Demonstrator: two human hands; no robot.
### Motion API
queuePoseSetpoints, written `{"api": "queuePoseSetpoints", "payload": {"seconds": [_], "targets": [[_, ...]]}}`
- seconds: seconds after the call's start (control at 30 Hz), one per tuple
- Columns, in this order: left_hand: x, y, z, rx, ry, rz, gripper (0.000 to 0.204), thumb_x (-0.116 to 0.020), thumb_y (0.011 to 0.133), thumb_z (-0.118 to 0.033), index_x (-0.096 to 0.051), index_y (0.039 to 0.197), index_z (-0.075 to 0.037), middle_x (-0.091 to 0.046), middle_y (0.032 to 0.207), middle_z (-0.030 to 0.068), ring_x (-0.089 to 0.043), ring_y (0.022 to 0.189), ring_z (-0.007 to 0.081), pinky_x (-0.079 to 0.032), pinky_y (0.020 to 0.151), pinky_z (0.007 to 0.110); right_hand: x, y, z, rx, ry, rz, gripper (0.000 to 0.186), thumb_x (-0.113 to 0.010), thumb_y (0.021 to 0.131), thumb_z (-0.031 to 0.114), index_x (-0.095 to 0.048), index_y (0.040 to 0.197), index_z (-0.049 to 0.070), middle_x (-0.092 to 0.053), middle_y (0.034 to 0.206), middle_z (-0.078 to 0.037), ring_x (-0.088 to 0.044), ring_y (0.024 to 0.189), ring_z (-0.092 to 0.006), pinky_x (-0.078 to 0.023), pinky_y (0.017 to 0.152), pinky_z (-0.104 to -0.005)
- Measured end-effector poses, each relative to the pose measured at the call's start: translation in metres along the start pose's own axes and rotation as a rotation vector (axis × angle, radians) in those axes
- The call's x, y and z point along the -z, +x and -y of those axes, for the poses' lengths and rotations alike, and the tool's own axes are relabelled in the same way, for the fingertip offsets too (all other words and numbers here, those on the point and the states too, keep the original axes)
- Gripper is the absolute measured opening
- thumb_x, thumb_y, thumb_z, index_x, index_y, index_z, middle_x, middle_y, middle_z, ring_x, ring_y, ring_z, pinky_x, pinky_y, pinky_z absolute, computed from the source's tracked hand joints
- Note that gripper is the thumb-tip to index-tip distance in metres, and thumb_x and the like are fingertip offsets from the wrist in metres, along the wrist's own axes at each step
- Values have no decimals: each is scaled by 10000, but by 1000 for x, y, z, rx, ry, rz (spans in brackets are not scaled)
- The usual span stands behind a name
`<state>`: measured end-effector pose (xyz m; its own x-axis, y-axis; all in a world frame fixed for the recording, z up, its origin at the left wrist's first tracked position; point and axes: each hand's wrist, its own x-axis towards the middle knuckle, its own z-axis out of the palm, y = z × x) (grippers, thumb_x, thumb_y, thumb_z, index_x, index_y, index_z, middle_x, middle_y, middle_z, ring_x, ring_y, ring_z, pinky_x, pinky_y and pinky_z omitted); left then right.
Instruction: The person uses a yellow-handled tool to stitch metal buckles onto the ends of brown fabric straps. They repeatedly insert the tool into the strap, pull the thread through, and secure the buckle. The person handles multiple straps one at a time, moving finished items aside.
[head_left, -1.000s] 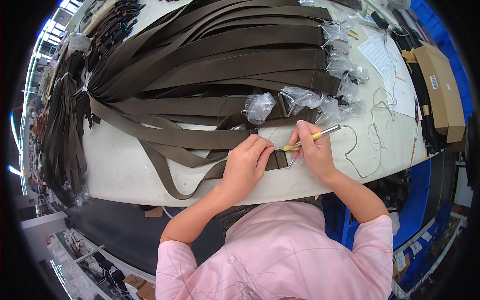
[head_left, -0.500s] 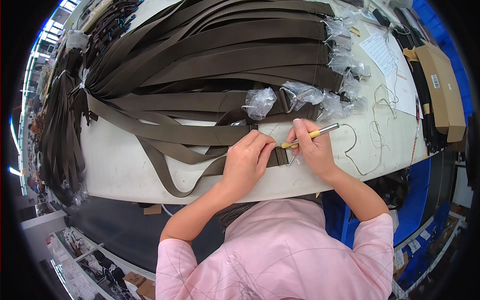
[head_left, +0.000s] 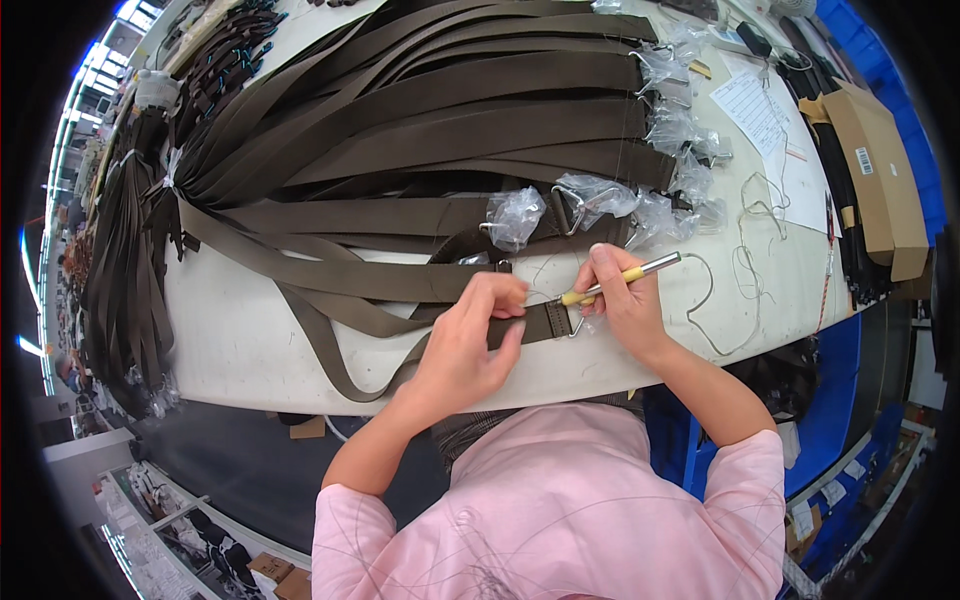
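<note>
My right hand (head_left: 630,315) grips a slim yellow and silver pen-like tool (head_left: 655,264) with a thin wire trailing from its back end; its tip is over the stitched end (head_left: 557,320) of a dark olive webbing strap, which carries a metal ring (head_left: 576,328). My left hand (head_left: 465,345) is just left of that end, over the strap, fingers curved and thumb apart, with nothing visible held in it. Fine loose threads show near its fingertips. Above both hands, plastic-wrapped metal buckles (head_left: 515,218) sit on the other straps.
A large fan of straps (head_left: 400,130), tied at the left, spreads across the white table (head_left: 250,355). A hanging bundle (head_left: 125,260) lies far left. Papers (head_left: 755,110), thin wires, a cardboard box (head_left: 870,185) and blue bins (head_left: 900,80) are at the right; shelving is below the table.
My left hand has drawn down and left from the tool tip, its thumb separating from its fingers. My right hand stays on the tool at almost the same place.
</note>
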<state>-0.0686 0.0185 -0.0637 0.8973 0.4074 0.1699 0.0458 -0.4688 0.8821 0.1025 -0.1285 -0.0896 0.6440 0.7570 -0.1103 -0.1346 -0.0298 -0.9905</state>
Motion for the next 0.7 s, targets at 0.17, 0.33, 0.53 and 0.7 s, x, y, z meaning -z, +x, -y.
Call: {"api": "queuePoseSetpoints", "payload": {"seconds": [0.17, 0.33, 0.53, 0.7], "targets": [[29, -45, -3, -141, 791, 142, 430, -710, 764, 55, -680, 1186, -27, -628, 1169, 124, -614, 1117, 325, -499, 1006, 456, 7, -8, -10, 256, -56, 103, 373, -571, 1142, 250, -697, 892, 3, -684, 768, -42, -621, 638, -69, -503, 562, -254], [24, -40, 5, -287, 749, 1, 295, -741, 847, -13, -713, 1139, -37, -706, 1076, 68, -671, 1069, 290, -493, 1083, 445, 5, -9, -1, 863, -320, 64, 161, -550, 1102, 112, -693, 1127, 42, -738, 868, -86, -695, 686, -205, -603, 674, -334], [94, -16, -60, 130, -187, 203, 105, -637, 1043, -58, -704, 1048, 23, -717, 916, 41, -667, 916, 151, -531, 891, 312, 4, -24, 33, 1085, -593, 100, 129, -631, 1078, 208, -600, 1094, 84, -784, 1065, -156, -756, 941, -284, -531, 1081, -522], [118, -12, -41, 313, -429, 325, 204, -627, 1107, -173, -748, 1103, -9, -695, 893, -28, -553, 768, 18, -442, 684, 205, -12, -28, 35, 1006, -482, 127, 376, -844, 926, 200, -498, 1045, 117, -761, 1178, -245, -755, 945, -347, -533, 1068, -519]]}}
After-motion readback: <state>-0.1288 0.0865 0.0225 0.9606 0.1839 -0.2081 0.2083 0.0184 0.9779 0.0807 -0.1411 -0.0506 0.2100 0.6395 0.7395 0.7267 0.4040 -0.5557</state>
